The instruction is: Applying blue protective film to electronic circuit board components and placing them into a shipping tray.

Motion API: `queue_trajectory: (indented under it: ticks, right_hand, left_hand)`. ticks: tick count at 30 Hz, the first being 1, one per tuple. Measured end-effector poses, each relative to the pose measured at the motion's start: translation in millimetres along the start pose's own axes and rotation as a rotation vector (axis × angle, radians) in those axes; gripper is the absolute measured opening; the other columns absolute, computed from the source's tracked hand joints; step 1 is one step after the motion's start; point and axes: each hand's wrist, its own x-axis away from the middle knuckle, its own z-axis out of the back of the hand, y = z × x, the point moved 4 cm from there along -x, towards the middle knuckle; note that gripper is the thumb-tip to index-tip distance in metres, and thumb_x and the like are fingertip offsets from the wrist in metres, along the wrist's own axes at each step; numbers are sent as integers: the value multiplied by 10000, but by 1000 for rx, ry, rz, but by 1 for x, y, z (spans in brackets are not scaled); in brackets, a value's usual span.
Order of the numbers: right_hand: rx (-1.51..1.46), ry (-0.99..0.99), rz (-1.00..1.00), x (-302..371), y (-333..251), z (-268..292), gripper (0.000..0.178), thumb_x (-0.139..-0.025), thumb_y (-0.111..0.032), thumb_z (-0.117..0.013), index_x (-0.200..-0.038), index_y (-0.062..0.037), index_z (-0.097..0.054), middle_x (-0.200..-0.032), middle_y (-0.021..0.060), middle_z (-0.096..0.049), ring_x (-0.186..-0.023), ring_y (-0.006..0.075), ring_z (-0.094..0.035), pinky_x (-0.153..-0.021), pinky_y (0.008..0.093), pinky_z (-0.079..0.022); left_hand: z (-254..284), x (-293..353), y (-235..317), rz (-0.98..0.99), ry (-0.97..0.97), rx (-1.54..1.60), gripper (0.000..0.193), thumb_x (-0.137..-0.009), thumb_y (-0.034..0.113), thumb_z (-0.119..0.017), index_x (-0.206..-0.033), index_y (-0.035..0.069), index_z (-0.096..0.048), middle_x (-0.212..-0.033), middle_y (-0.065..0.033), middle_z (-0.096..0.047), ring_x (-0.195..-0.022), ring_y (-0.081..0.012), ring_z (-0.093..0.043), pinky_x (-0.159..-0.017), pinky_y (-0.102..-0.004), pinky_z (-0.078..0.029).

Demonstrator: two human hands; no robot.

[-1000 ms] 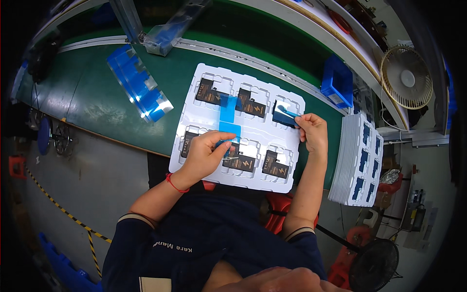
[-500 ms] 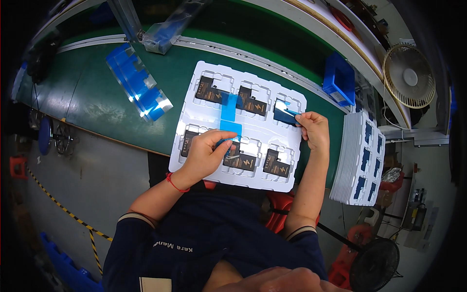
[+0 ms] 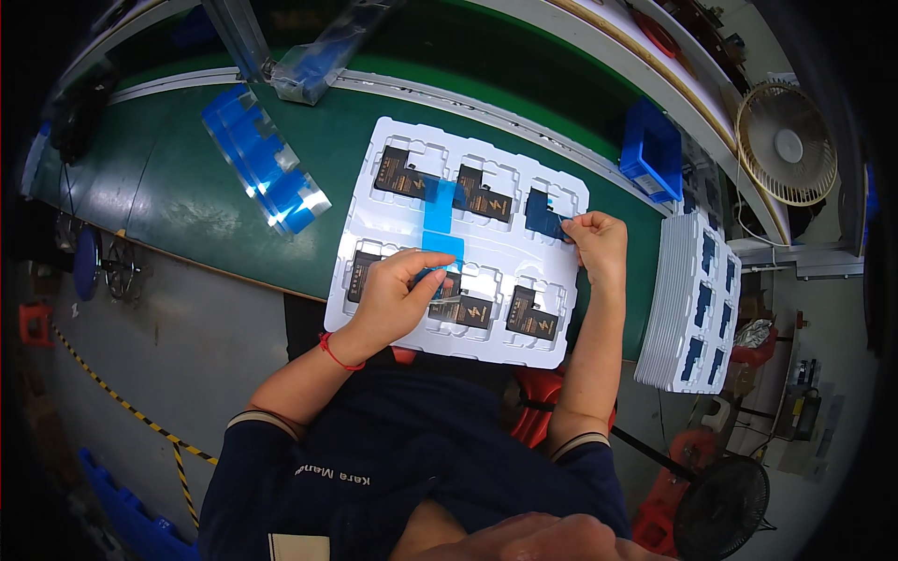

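A white moulded tray point(image 3: 374, 220) lies on the green bench, with black L-shaped battery packs in its pockets. My left hand point(image 3: 395, 294) is closed in a pinch on a strip of blue film point(image 3: 443, 220), which stretches away over the tray's middle. Beside that hand lies a battery pack point(image 3: 468, 310) in the near row, partly covered by its fingers. At the far right pocket, my right hand point(image 3: 599, 245) pinches the lower right corner of a dark blue film piece point(image 3: 543, 213) lying over the pack there. Its fingertips hide that corner.
A sheet of blue film pieces point(image 3: 267, 159) rests on the bench point(image 3: 168, 187) to the left. A clear plastic bag point(image 3: 313, 70) is at the back. On the right stand a blue bin point(image 3: 652, 154), a stack of loaded white trays point(image 3: 669, 299) and a fan point(image 3: 788, 147).
My right hand has shifted slightly left and up at the far right pocket. The film there lies flatter, its bright glare gone. My left hand has stayed in place.
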Motion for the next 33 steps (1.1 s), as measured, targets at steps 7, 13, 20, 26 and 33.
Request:
queue_trajectory:
  ticks: [7, 13, 20, 26, 33]
  right_hand:
    - [394, 127, 190, 15, -21, -4, 194, -695, -76, -740, -828, 14, -631, -586, 107, -618, -531, 172, -603, -518, 278, -474]
    - [176, 125, 455, 73, -49, -23, 361, -715, -135, -762, -1027, -34, -610, -703, 61, -595, -570, 176, -568, -501, 307, -468]
    - [-3, -253, 785, 114, -60, -76, 390, -701, -84, -751, -1064, -43, -611, -992, 98, -600, -924, 253, -553, -826, 336, -449]
    - [-151, -237, 671, 119, -70, -73, 224, -715, -56, -734, -920, -19, -651, -945, 95, -618, -916, 217, -559, -805, 312, -446]
    - [-249, -263, 607, 121, -54, -74, 205, -709, -2, -729, -902, -5, -661, -840, 78, -647, -836, 182, -584, -763, 274, -454]
  left_hand:
    - [0, 0, -3, -7, 1, 54, 193, -889, 40, -562, -1055, -22, -638, -937, -134, -660, -797, -159, -671, -659, -230, -507]
    - [-1, 2, 1, 5, -30, 169, 416, -898, -22, -512, -1308, 8, -445, -865, -69, -636, -799, -98, -627, -693, -215, -490]
    - [-2, 5, 19, -61, -111, 119, 627, -863, -50, -518, -1435, 61, -287, -779, -39, -606, -762, -58, -549, -687, -205, -429]
    - [3, 8, 30, -79, -206, 97, 663, -859, -49, -519, -1453, 65, -246, -965, -106, -668, -790, -102, -588, -727, -220, -445]
    - [-1, 8, 4, -83, -83, 177, 313, -868, 41, -593, -1178, 21, -553, -770, -98, -661, -693, -65, -576, -638, -224, -462]
